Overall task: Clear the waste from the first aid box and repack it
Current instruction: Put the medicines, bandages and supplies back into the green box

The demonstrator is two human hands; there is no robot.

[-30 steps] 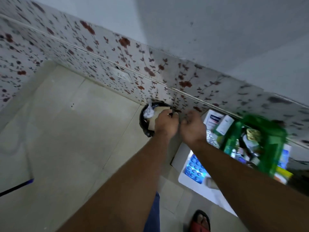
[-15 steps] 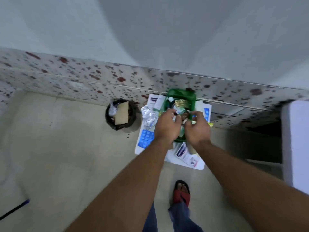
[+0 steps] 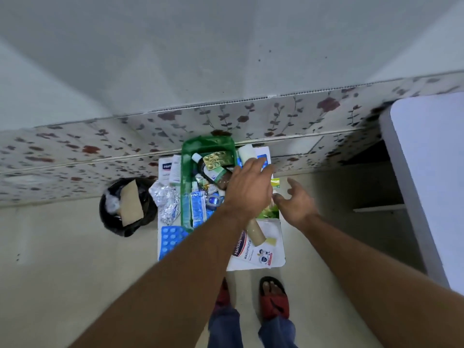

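A green first aid box (image 3: 187, 159) stands on a white sheet (image 3: 277, 257) on the floor by the wall, filled with a brown bottle (image 3: 213, 173), a gold blister strip (image 3: 217, 158) and tubes. My left hand (image 3: 248, 188) hovers over the box's right side, fingers spread, holding nothing. My right hand (image 3: 296, 199) is open just right of the box, above a green packet (image 3: 270, 212). A cardboard roll (image 3: 256, 233) and a plaster pack (image 3: 251, 252) lie on the sheet under my left forearm.
A black-lined bin (image 3: 113, 222) with a cardboard piece (image 3: 130, 204) and white waste stands left of the sheet. Crumpled foil strips (image 3: 165, 199) and a blue blister pack (image 3: 169, 238) lie between bin and box. A white appliance (image 3: 426, 172) is at right. My feet (image 3: 273, 297) stand below.
My hands left the bin, where they dropped the cardboard, and came over the box. My view swung right. Both hands have now spread open, the right one moving off the box's side.
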